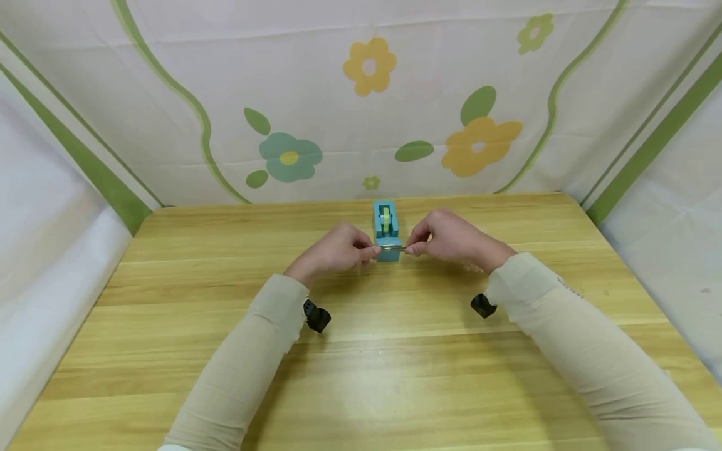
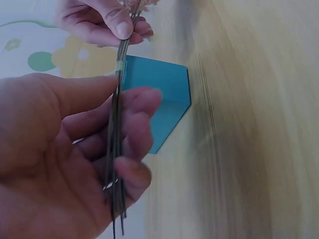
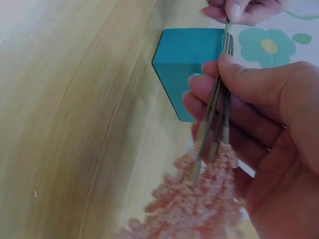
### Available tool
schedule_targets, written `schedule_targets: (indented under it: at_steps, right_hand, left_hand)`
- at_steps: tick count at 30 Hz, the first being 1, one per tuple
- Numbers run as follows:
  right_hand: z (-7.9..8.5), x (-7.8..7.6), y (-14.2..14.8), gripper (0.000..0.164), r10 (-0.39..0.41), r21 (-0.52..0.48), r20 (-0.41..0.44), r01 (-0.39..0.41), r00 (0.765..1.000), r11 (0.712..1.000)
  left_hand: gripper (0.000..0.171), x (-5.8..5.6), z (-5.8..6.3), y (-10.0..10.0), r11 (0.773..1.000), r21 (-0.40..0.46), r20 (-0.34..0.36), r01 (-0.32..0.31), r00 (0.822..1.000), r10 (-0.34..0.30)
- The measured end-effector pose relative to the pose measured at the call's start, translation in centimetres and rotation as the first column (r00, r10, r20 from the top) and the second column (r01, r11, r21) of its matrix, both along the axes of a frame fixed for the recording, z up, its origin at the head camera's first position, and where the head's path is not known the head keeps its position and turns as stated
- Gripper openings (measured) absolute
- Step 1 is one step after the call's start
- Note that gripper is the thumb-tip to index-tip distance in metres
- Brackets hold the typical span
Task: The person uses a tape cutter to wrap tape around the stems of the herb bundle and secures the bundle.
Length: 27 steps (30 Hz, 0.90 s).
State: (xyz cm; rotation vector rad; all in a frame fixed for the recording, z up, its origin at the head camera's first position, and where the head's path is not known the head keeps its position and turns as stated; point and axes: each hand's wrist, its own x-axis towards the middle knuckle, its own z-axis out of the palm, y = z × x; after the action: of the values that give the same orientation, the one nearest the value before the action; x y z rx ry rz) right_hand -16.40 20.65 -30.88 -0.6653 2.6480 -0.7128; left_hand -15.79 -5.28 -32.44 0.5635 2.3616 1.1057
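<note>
A bunch of thin dark stems with pink fluffy flower heads is held across the front of a teal tape dispenser. My left hand pinches the stems between thumb and forefinger, the bare ends running down along its palm. On the flower side my right hand pinches the same stems, with the pink heads hanging by its palm. A pale greenish band of tape wraps the stems between both hands. A yellowish tape roll sits in the dispenser.
The wooden table ends at a white curtain printed with flowers. A tiny pink bit lies on the wood. Black wrist cameras hang under both sleeves.
</note>
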Motion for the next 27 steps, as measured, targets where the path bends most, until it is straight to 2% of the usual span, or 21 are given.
schedule_targets:
  at_steps: [3, 6, 10, 15, 19, 23, 27]
  right_hand:
    - [0.05, 0.11, -0.03, 0.010, -0.034, -0.005, -0.026, 0.034, 0.999, 0.999]
    - [0.01, 0.07, 0.00, 0.009, -0.039, -0.018, -0.029, 0.039, 0.999, 0.999]
    - [-0.06, -0.14, 0.07, 0.017, -0.009, -0.027, 0.003, 0.009, 1.000, 1.000]
    - [-0.08, -0.21, -0.12, 0.024, 0.059, 0.011, 0.029, -0.059, 0.998, 0.998]
    - [-0.16, 0.00, -0.20, 0.020, 0.048, 0.027, 0.005, -0.048, 0.999, 0.999]
    - [-0.18, 0.26, -0.33, 0.014, 0.013, 0.067, -0.087, -0.007, 0.996, 0.998]
    - [0.05, 0.39, -0.67, 0.009, 0.023, 0.112, -0.160, -0.005, 0.987, 0.994]
  left_hand:
    - [0.030, -0.04, -0.16, -0.12, 1.000, -0.002, 0.013, 0.016, 1.000, -0.015]
    - [0.026, -0.12, -0.39, -0.28, 0.999, 0.032, 0.012, -0.009, 1.000, 0.009]
    - [0.023, -0.17, -0.47, -0.27, 0.997, 0.056, -0.006, -0.058, 0.998, 0.058]
    - [0.021, -0.10, -0.62, -0.08, 0.995, 0.049, -0.036, -0.091, 0.995, 0.093]
    - [0.024, -0.07, -0.68, -0.01, 0.998, -0.002, -0.056, -0.056, 0.997, 0.055]
    - [0.032, -0.09, -0.56, -0.10, 0.999, -0.049, -0.026, 0.013, 1.000, -0.015]
    - [0.030, -0.06, -0.44, -0.41, 1.000, -0.029, -0.008, 0.009, 1.000, -0.009]
